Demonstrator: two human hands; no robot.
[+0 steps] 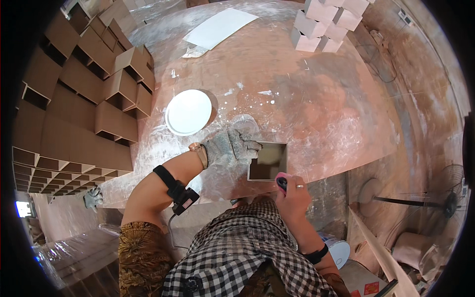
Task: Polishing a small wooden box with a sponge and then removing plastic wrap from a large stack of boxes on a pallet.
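Note:
A square open box (261, 169) with brown inside walls and a pale rim stands on the near part of the table. My left hand (233, 147), in a grey knitted glove, has its fingers curled over the box's upper left edge. At the box's near right corner is my right hand (295, 198), bare, with a ring on one finger. It is closed round a small pink and black object (282, 182), whose kind I cannot make out. Beyond my left hand lies a round white tub or lid (188, 113).
Stacked brown boxes (81, 74) fill the left side. White boxes (324, 24) are piled at the far right, and a white sheet (220, 28) lies at the back. A loose glove (92, 198) is at the near left; a fan (448, 204) and a bucket (339, 253) stand right.

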